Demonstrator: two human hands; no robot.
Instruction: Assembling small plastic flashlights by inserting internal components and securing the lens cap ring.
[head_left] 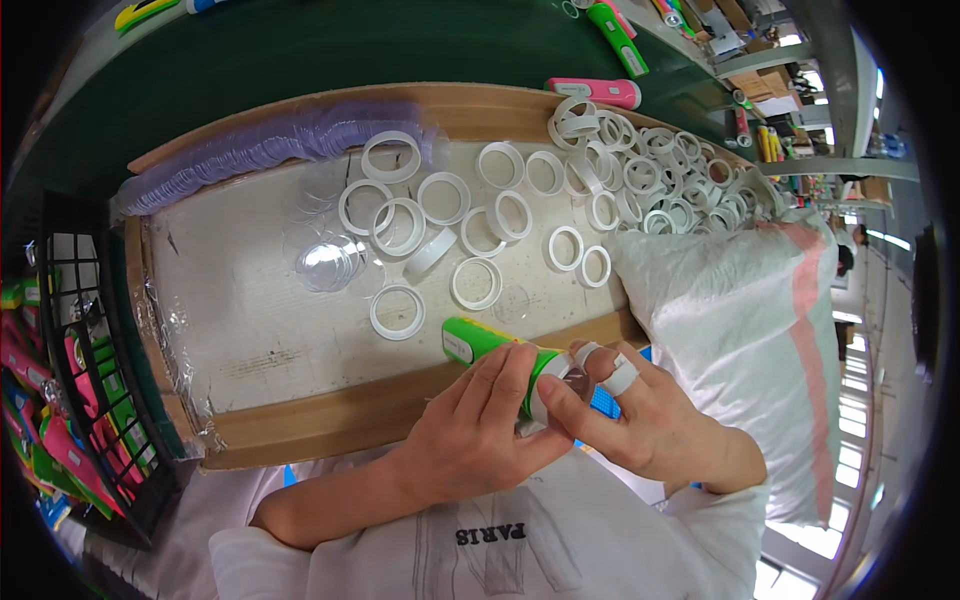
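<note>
A green flashlight (478, 338) with a yellow strip and a pale label lies slantwise in my hands, in front of my chest. My left hand (478, 408) wraps round its body. At the wide head end, my right hand (645, 415) pinches with thumb and fingers around a whitish rim; a clear piece seems to show there, partly hidden by the fingers. White bands circle two fingers of my right hand. Beyond the hands, white plastic rings (397, 312) lie scattered in a shallow cardboard tray (300, 418), with clear round discs (330, 262) among them.
A long row of purplish film-covered discs (260, 150) lines the tray's far edge. More rings (660, 175) pile up by a white woven sack (730, 320) at right. A black basket (90, 350) of colourful flashlights stands left. A pink flashlight (600, 92) rests on the green table (400, 60).
</note>
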